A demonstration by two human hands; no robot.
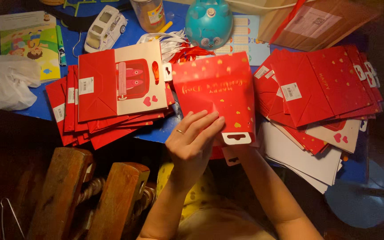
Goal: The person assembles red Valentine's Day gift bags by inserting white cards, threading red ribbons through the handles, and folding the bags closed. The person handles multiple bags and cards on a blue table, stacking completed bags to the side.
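A flat red gift bag [216,86] with gold hearts and a white hang tab lies over the middle of the blue table [154,131]. My left hand [193,138], with a ring on one finger, rests on the bag's lower left corner, fingers spread against the paper. My right forearm [263,186] runs up under the bag's lower edge, and the bag hides the hand itself. A stack of folded red bags [107,95] sits to the left, its top one showing a cream front. Another fanned stack of red bags [323,84] lies to the right.
Cream sheets [305,162] lie under the right stack. At the back are a teal round toy [208,22], a white toy car [105,27], a jar [149,13], a picture book [27,38] and a brown parcel [314,22]. A white plastic bag [5,82] and wooden chair parts [90,191] are at the left.
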